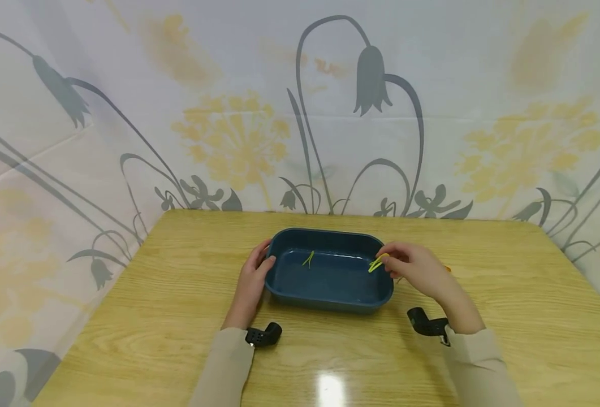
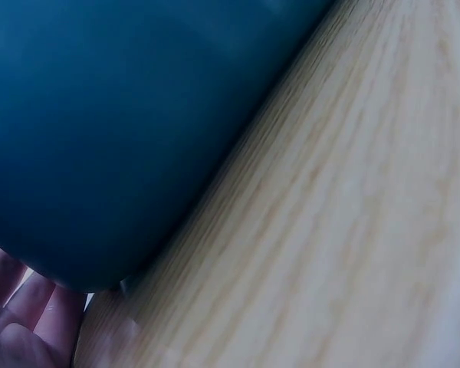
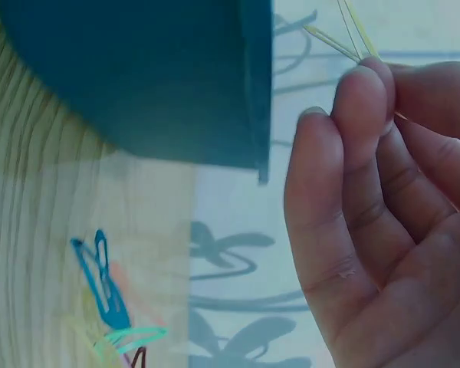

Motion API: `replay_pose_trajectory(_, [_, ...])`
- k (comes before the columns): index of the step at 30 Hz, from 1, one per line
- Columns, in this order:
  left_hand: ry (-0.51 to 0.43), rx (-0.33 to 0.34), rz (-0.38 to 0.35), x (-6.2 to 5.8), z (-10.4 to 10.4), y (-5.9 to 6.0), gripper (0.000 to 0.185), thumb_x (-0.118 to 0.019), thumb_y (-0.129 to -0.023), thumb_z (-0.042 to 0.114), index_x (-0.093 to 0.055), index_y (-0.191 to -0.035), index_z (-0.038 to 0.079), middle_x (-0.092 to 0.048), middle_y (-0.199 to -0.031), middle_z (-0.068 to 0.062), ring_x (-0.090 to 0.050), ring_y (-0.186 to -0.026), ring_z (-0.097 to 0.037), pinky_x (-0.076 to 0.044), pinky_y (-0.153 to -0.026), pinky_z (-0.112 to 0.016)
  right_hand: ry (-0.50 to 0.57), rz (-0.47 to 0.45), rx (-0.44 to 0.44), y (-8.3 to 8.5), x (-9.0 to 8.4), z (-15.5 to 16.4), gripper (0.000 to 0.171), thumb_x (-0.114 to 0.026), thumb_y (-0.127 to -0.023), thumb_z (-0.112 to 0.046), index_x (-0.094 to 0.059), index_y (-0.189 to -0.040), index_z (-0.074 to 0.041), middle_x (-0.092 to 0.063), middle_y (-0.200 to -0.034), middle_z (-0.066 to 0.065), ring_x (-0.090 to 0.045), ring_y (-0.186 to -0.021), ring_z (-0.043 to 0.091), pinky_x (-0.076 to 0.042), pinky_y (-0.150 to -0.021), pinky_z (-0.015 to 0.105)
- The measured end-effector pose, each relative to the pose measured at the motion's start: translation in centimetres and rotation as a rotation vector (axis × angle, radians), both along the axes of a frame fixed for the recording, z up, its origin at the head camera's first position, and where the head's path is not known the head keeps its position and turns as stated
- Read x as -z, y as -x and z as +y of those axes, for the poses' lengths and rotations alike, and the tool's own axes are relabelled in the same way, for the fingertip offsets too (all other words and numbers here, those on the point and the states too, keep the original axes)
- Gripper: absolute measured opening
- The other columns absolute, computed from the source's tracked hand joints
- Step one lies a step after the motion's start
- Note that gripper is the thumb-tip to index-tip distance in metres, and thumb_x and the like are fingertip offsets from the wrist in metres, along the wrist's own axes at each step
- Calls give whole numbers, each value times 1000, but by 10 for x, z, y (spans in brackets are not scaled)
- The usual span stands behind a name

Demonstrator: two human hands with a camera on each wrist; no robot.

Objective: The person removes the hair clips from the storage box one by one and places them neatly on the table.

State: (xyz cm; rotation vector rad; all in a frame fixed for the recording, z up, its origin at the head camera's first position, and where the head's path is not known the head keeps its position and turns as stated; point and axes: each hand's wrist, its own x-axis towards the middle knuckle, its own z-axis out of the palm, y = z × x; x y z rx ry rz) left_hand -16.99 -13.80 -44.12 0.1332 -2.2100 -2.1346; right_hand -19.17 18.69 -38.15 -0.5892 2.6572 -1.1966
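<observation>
A yellow-green paper clip [image 1: 378, 263] is pinched in the fingertips of the right hand [image 1: 415, 270], held just above the right rim of a dark blue tray [image 1: 330, 294] — the right wrist view shows its thin wire legs [image 3: 345, 34] sticking out past the curled fingers [image 3: 360, 100]. A second yellow-green clip [image 1: 308, 259] lies on the tray floor, toward the far left part of it, well apart from the held one. The tray sits near the middle of a light wooden table [image 1: 152, 316], long side facing the person.

The left hand [image 1: 255, 277] rests against the tray's left end, thumb at the rim and fingers laid along the outer wall, relaxed rather than clenched; the left wrist view shows only the blue wall [image 2: 123, 130] and a few fingertips [image 2: 23, 307] beside it.

On the table just right of the tray, largely hidden behind the right hand in the head view, lies a small heap of coloured paper clips [image 3: 107, 299] — blue, teal and others. Behind the table hangs a pale curtain printed with grey and yellow flowers [image 1: 371, 79].
</observation>
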Motion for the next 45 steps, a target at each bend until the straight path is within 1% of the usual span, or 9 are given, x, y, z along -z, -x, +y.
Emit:
replay_pose_trajectory(3, [20,6,3,-8,3,-4,45,-48,-95,16,-40,-139,12,-40,-142,-12,-34,-133,-25,-28,-108,-43,16,-4,27,3,2,8,30,-48,-96,-32,-61,-110,-9,-60,-83,10,-58,-74,22,-47,-63,31])
replay_pose_trajectory(5, [23,9,4,-9,4,-5,45,-48,-95,16,-40,-139,12,-41,-142,-11,-35,-133,-24,-28,-108,-42,24,1,37,5,3,12,30,-47,-96,-30,-60,-111,-7,-59,-82,10,-57,-74,25,-46,-62,31])
replay_pose_trajectory(12, [9,19,11,-9,3,-5,45,-47,-96,17,-39,-140,13,-40,-142,-10,-34,-133,-24,-28,-108,-42,54,-10,58,8,6,25,32,-45,-97,-28,-58,-115,-5,-61,-90,15,-62,-81,30,-50,-73,39])
replay_pose_trajectory(17, [2,15,14,-9,3,-6,45,-47,-95,16,-39,-140,13,-39,-143,-10,-33,-133,-24,-28,-108,-42,79,-33,82,10,10,34,34,-45,-97,-31,-57,-115,-5,-63,-97,18,-62,-84,30,-51,-74,35])
replay_pose_trajectory(21, [-1,10,15,-9,2,-6,45,-47,-95,15,-40,-139,13,-40,-142,-10,-34,-133,-24,-28,-108,-42,87,-50,98,12,13,40,37,-45,-97,-32,-56,-116,-3,-60,-97,20,-61,-84,28,-51,-74,35])
replay_pose_trajectory(27, [1,12,17,-11,3,-7,45,-48,-95,15,-39,-140,12,-40,-142,-11,-35,-132,-24,-28,-108,-42,65,-58,151,13,21,52,45,-45,-96,-39,-55,-121,-2,-59,-104,17,-60,-85,23,-50,-75,33])
replay_pose_trajectory(31, [6,17,20,-11,3,-6,46,-47,-95,15,-38,-140,11,-40,-142,-12,-35,-132,-25,-29,-107,-43,43,-66,186,14,26,60,49,-45,-94,-43,-54,-122,-3,-60,-102,15,-61,-85,19,-50,-76,32])
replay_pose_trajectory(39, [2,15,12,-11,3,-6,45,-48,-95,16,-39,-140,12,-40,-142,-11,-35,-132,-24,-28,-108,-42,72,-81,208,14,33,70,51,-47,-94,-42,-54,-121,1,-62,-102,19,-62,-86,26,-52,-74,30])
replay_pose_trajectory(45, [5,12,15,-11,3,-6,46,-48,-95,16,-39,-140,12,-40,-142,-11,-34,-132,-24,-29,-107,-42,40,-81,228,14,37,75,50,-47,-94,-41,-56,-120,1,-65,-102,16,-61,-82,21,-51,-71,30])
